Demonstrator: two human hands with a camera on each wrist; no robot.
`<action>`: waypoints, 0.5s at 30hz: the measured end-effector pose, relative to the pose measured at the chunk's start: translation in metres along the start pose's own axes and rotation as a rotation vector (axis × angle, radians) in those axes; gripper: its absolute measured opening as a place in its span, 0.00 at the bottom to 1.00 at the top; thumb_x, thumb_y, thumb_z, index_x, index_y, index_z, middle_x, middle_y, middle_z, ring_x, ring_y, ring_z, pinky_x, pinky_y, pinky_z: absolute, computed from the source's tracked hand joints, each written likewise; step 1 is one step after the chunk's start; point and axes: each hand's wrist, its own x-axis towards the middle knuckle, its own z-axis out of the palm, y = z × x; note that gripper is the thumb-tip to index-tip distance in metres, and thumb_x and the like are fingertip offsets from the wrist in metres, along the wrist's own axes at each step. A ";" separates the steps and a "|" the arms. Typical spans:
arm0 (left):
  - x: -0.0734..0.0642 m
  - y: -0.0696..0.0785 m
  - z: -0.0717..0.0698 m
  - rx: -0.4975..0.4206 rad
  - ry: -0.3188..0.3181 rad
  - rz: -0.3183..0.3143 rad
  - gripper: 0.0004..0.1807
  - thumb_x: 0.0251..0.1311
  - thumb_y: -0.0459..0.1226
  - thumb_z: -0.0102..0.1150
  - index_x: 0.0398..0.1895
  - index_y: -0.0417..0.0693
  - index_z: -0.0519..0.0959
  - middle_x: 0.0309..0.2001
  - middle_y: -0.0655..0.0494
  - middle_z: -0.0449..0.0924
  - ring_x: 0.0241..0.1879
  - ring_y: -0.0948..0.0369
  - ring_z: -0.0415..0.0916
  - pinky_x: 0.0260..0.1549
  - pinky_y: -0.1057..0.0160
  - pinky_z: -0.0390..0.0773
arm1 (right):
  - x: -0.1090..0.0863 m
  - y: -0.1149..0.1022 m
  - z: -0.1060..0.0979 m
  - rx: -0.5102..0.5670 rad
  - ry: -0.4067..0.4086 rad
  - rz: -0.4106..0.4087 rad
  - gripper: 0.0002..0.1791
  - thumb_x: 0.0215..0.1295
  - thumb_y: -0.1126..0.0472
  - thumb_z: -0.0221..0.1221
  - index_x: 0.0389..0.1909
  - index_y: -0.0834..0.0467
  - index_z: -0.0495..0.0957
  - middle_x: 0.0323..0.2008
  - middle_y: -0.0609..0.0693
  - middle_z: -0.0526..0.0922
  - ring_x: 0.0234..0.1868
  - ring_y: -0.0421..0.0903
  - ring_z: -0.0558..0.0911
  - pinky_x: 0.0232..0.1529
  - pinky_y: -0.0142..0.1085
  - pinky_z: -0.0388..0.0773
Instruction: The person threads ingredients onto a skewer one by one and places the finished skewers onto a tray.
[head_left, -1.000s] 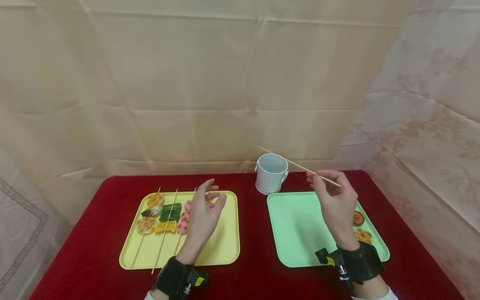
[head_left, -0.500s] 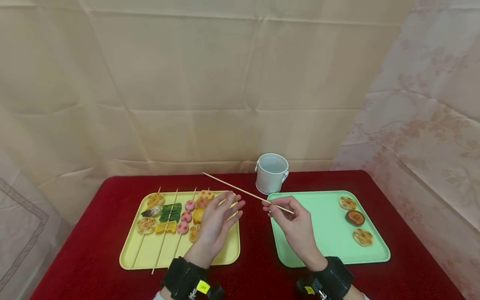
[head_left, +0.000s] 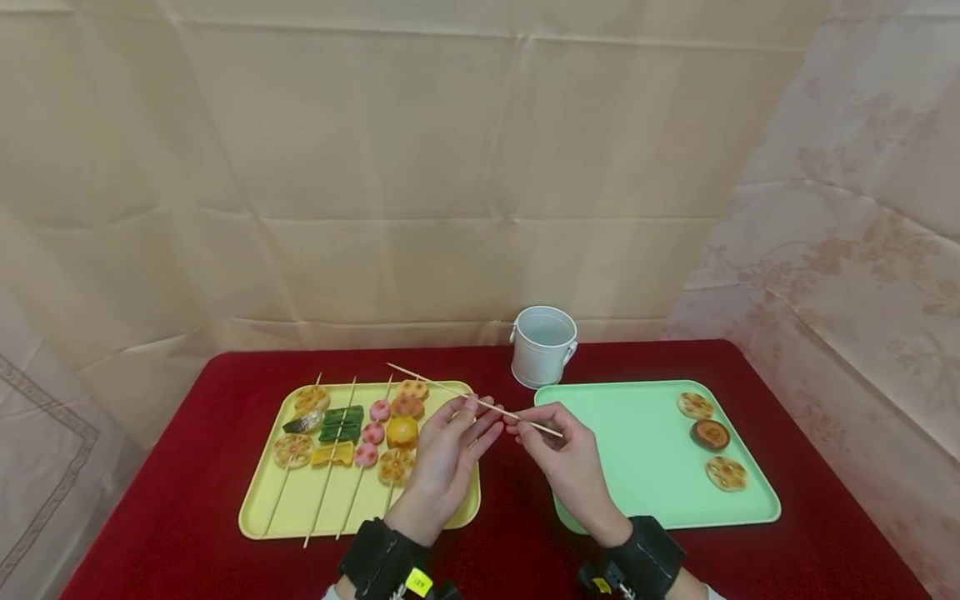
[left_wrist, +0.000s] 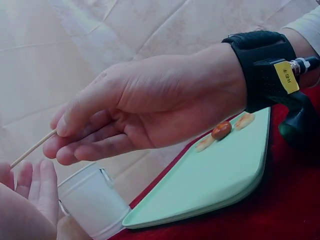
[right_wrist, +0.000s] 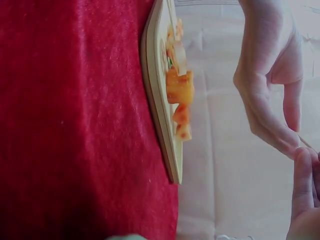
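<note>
A thin wooden skewer [head_left: 431, 380] slants between my two hands, bare along its visible length. My right hand [head_left: 573, 458] pinches it near its lower right end with thumb and fingers. My left hand [head_left: 441, 467], palm turned up, pinches it further along between thumb and forefinger, its other fingers stretched out. In the left wrist view the right hand [left_wrist: 150, 100] fills the middle, a short piece of skewer [left_wrist: 32, 148] running from its thumb to the left hand [left_wrist: 30, 210]. The fingertips of both hands are close together in the right wrist view.
A yellow tray [head_left: 262, 508] on the left bears several loaded food skewers. On the right, a green tray [head_left: 637, 483] holds a mushroom piece [head_left: 710, 435] between two lotus-root-like slices [head_left: 726, 474]. Behind them stands a small white bucket [head_left: 542, 354]. Red cloth [head_left: 517, 508] covers the table.
My right hand has carried the skewer left and down from above the green tray. My left hand has shifted right and turned palm up, and its thumb and forefinger now grip the skewer.
</note>
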 end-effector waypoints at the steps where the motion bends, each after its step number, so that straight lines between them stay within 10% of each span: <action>1: 0.000 0.000 0.000 0.004 0.001 0.008 0.11 0.80 0.38 0.50 0.55 0.41 0.68 0.51 0.48 0.81 0.52 0.56 0.83 0.57 0.57 0.80 | 0.000 0.000 -0.001 -0.011 -0.007 0.001 0.13 0.69 0.70 0.65 0.52 0.65 0.79 0.48 0.58 0.86 0.47 0.45 0.88 0.49 0.36 0.84; 8: 0.000 0.008 -0.010 0.113 0.041 0.123 0.06 0.82 0.35 0.44 0.49 0.40 0.66 0.45 0.43 0.86 0.46 0.54 0.87 0.50 0.57 0.84 | 0.010 -0.004 -0.036 -0.130 0.012 -0.145 0.14 0.76 0.66 0.59 0.57 0.66 0.73 0.49 0.58 0.88 0.48 0.41 0.86 0.47 0.32 0.83; 15: -0.004 0.015 -0.032 0.429 0.043 0.221 0.12 0.77 0.35 0.54 0.51 0.34 0.69 0.32 0.50 0.86 0.38 0.57 0.87 0.44 0.60 0.85 | 0.036 -0.006 -0.104 -0.484 0.190 -0.188 0.14 0.80 0.56 0.55 0.57 0.61 0.74 0.48 0.54 0.88 0.47 0.37 0.84 0.43 0.24 0.76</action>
